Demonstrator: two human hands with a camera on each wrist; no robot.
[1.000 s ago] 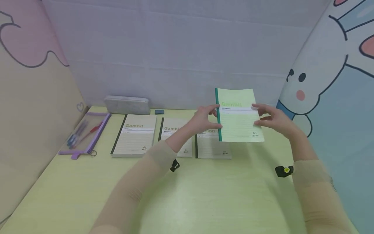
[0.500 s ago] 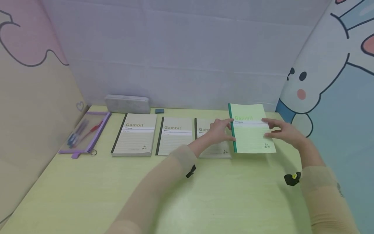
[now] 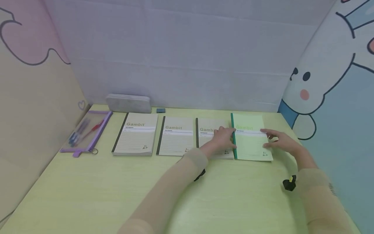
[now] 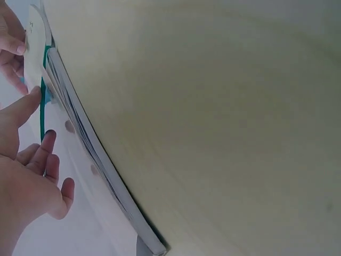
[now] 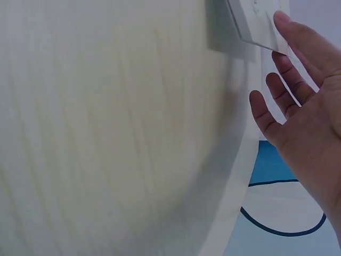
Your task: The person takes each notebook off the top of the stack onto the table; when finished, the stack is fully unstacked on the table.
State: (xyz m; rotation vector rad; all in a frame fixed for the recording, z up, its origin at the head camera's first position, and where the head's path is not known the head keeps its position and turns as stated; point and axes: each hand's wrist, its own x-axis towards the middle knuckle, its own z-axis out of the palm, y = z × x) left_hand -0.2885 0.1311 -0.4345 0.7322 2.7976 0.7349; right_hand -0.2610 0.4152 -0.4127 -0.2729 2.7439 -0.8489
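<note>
A pale green notebook (image 3: 251, 148) with a green spine lies low at the right end of a row of notebooks. My left hand (image 3: 219, 140) pinches its spine edge, and my right hand (image 3: 281, 142) pinches its right edge. In the left wrist view the thumb and a fingertip touch the green spine (image 4: 42, 116). A corner of the notebook (image 5: 258, 24) sits between right thumb and fingers in the right wrist view, its shadow on the tabletop. Immediately left is a dark-spined notebook (image 3: 204, 138), partly hidden by my left hand.
Two more dark-spined notebooks, a middle one (image 3: 176, 136) and a thicker left one (image 3: 135, 135), continue the row. Behind them stand a grey pencil case (image 3: 129, 104) and a small blue block (image 3: 160, 110). A purple-edged mesh pouch (image 3: 99, 135) with pens lies far left. Walls enclose the table.
Both hands have carried the green-spined notebook rightward and down, from above the row to beside the third dark-spined notebook. More of the notebooks to the left now shows.
</note>
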